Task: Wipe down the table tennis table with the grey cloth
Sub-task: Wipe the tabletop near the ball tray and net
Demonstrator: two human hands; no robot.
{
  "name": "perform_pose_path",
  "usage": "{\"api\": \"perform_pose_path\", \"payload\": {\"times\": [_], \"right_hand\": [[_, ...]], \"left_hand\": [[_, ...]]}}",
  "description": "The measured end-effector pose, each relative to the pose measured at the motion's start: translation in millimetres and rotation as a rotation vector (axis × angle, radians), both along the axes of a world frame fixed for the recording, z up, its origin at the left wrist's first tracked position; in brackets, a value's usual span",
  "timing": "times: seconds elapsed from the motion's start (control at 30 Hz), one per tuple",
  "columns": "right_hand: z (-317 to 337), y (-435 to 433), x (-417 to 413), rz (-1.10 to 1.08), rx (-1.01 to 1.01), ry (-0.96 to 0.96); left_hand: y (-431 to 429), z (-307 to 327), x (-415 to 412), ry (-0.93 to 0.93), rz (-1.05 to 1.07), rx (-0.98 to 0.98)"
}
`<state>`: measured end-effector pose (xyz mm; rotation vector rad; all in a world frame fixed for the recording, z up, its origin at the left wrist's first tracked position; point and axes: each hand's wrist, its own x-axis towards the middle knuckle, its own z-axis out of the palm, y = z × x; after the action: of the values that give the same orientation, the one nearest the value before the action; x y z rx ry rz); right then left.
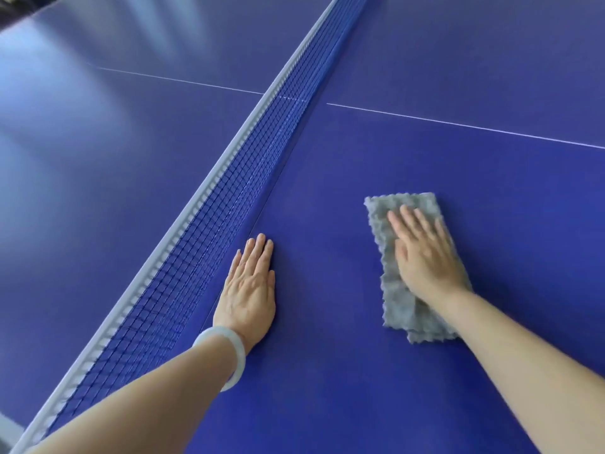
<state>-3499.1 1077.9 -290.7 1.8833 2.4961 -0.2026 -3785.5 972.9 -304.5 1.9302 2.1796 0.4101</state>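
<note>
The blue table tennis table (425, 152) fills the view. A folded grey cloth (397, 290) lies flat on the half to the right of the net, its long side running away from me. My right hand (422, 253) presses flat on the cloth's middle with straight fingers. My left hand (250, 286) rests flat on the bare table just right of the net, fingers straight and together, holding nothing. A pale bangle sits on my left wrist.
The net (209, 211), dark mesh with a white top band, runs diagonally from lower left to the top centre, close beside my left hand. A thin white centre line (458, 124) crosses the table beyond the cloth. A bit of floor shows at the lower left corner.
</note>
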Motion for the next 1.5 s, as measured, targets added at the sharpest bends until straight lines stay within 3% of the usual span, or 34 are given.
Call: {"api": "perform_pose_path", "payload": {"times": [0.07,0.13,0.27,0.37,0.43,0.5,0.57,0.63,0.77,0.83,1.0,1.17,1.37,1.5], "right_hand": [[5,36,11,-0.245,-0.034,-0.006],[1,31,-20,-0.27,0.005,0.027],[-12,-39,-102,0.352,0.04,0.12],[-5,-2,-106,0.635,0.008,0.104],[-5,54,-88,0.478,0.037,0.059],[-3,100,-67,0.152,0.023,0.039],[-2,105,-75,-0.098,0.003,0.057],[-3,72,-113,-0.143,0.011,0.081],[-7,16,-161,0.483,-0.014,0.145],[-3,46,-136,0.558,-0.004,0.123],[-6,116,-12,-0.036,0.067,0.049],[-7,105,-6,-0.268,0.061,0.04],[-8,129,-74,0.415,0.026,0.094],[-4,195,-126,0.443,-0.014,0.093]], "left_hand": [[1,0,0,-0.003,0.01,-0.004],[1,-1,0,0.01,0.01,-0.024],[2,-2,-1,0.045,0.013,-0.043],[4,1,0,0.047,0.019,-0.045],[4,1,1,0.044,0.034,-0.047],[4,2,3,0.047,0.05,-0.047],[4,1,3,0.051,0.063,-0.054],[4,3,4,0.055,0.078,-0.063],[4,8,8,0.078,0.074,-0.059],[7,9,11,0.092,0.109,-0.045],[61,16,39,0.092,0.07,0.043],[122,4,72,0.11,0.075,-0.04],[124,-1,73,0.137,0.09,-0.07],[127,2,73,0.129,0.105,-0.099]]}}
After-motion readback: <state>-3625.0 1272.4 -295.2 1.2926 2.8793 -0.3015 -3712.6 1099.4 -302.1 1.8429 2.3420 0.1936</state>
